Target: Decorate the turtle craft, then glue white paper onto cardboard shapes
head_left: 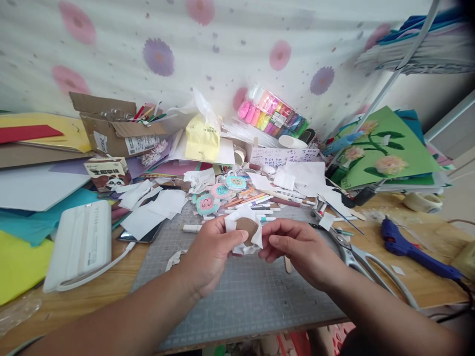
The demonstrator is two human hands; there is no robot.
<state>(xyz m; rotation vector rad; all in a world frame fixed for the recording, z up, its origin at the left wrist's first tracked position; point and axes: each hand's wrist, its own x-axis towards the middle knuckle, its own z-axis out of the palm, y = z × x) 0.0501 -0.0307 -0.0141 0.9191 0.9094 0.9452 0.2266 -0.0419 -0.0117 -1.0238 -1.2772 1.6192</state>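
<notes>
Over the grey cutting mat [245,306], my left hand [208,254] grips a small brown cardboard piece [250,231], with the thumb pressed on its face. White paper [233,217] is folded around the edges of that piece. My right hand [302,247] has its fingers pinched at the right edge of the white paper. Just below the right fingers lies a wooden stick [288,264]. Beyond both hands are decorated pastel tags [206,202] and several markers [256,201]. Large scissors [365,264] rest to the right of my right hand.
A blue glue gun [415,247] lies at right. On the left are a white power bank [83,242] with a cable and a phone [143,232] under paper scraps [158,210]. A cardboard box [118,128], a clay pack [274,111] and a green flower card [393,148] stand behind.
</notes>
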